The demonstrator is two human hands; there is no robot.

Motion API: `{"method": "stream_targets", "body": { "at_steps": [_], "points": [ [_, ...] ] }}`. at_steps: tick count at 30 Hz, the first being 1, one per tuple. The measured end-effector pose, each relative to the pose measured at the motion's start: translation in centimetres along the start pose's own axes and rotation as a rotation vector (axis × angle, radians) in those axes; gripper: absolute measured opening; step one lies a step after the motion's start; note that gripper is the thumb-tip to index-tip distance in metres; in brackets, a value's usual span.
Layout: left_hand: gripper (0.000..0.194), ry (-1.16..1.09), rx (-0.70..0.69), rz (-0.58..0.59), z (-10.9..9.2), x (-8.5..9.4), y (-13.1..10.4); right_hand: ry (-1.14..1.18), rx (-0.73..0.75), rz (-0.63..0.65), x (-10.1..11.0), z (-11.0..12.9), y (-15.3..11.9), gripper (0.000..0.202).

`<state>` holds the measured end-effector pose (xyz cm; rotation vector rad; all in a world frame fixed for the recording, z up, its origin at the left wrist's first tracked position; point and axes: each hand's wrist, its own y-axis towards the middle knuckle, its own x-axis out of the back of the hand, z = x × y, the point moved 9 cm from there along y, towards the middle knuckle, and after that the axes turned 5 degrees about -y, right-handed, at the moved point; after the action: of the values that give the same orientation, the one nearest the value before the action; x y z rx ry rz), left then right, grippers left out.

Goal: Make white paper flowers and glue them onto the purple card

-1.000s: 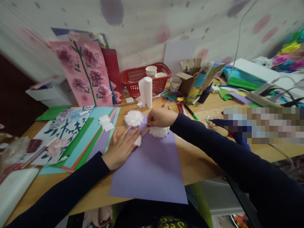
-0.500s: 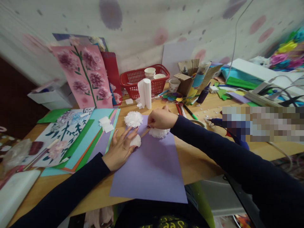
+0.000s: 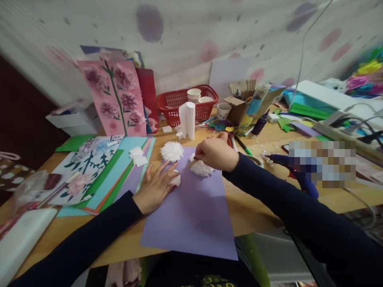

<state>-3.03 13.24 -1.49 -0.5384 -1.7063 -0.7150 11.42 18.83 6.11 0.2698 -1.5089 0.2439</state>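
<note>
My left hand (image 3: 157, 186) lies with fingers spread, its fingertips on a small white paper flower (image 3: 176, 179) that they partly cover. That flower rests on a purple sheet of paper (image 3: 191, 217). My right hand (image 3: 216, 153) is closed in a pinch around a thin wooden stick (image 3: 189, 164), which slants down to the left. Under and in front of the right hand sits another ruffled white flower (image 3: 202, 170), partly hidden. A third, full white flower (image 3: 172, 151) is at the sheet's top left edge, beyond my left fingertips.
Coloured sheets (image 3: 104, 181) and white paper squares (image 3: 138, 156) lie at left. Behind stand a white paper roll (image 3: 187, 120), a red basket (image 3: 172, 104) and a paper cup (image 3: 223, 111). At right are a blue glue gun (image 3: 301, 175), a green marker (image 3: 243, 144) and a power strip (image 3: 332, 123).
The whole view has shifted a little, so things appear further right. My right hand has moved slightly right with the stick. The left hand stays on the small flower.
</note>
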Motion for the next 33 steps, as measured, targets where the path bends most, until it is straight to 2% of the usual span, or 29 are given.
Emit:
{"method": "stream_targets", "body": {
  "at_steps": [4, 7, 9, 12, 14, 17, 21, 23, 27, 33],
  "points": [
    [0.033, -0.011, 0.011, 0.008, 0.1, -0.2, 0.2, -0.015, -0.008, -0.029, 0.7, 0.2, -0.3, 0.018],
    [0.034, -0.052, -0.013, -0.023, 0.1, 0.6, 0.2, -0.004, -0.02, -0.042, 0.9, 0.3, -0.8, 0.018],
    [0.034, -0.086, -0.036, -0.117, 0.2, 2.3, -0.3, -0.003, -0.048, -0.064, 1.3, 0.1, -1.2, 0.019],
    [0.028, -0.107, -0.058, -0.331, 0.4, 5.5, -2.0, 0.006, -0.047, -0.078, 1.6, 0.3, -1.5, 0.02],
    [0.027, -0.096, -0.088, -0.394, 0.1, 6.3, -3.1, 0.01, 0.011, -0.068, 1.6, 1.1, -1.2, 0.02],
    [0.026, -0.056, -0.187, -0.376, -1.0, 5.9, -3.7, -0.037, 0.109, -0.062, 1.7, 2.7, 0.1, 0.02],
    [0.017, -0.07, -0.299, -0.401, -2.0, 5.5, -3.2, -0.094, 0.198, -0.061, 1.7, 3.8, 2.8, 0.021],
    [0.019, -0.091, -0.348, -0.413, -2.2, 5.6, -2.8, -0.089, 0.255, -0.03, 1.2, 4.1, 4.1, 0.021],
    [0.029, -0.039, -0.476, -0.331, -3.1, 4.6, -2.4, -0.054, 0.36, 0.069, 0.1, 4.5, 5.6, 0.019],
    [0.03, 0.019, -0.471, -0.323, -3.2, 3.6, -2.4, -0.053, 0.444, 0.122, -0.6, 5.4, 6.3, 0.02]
  ]
}}
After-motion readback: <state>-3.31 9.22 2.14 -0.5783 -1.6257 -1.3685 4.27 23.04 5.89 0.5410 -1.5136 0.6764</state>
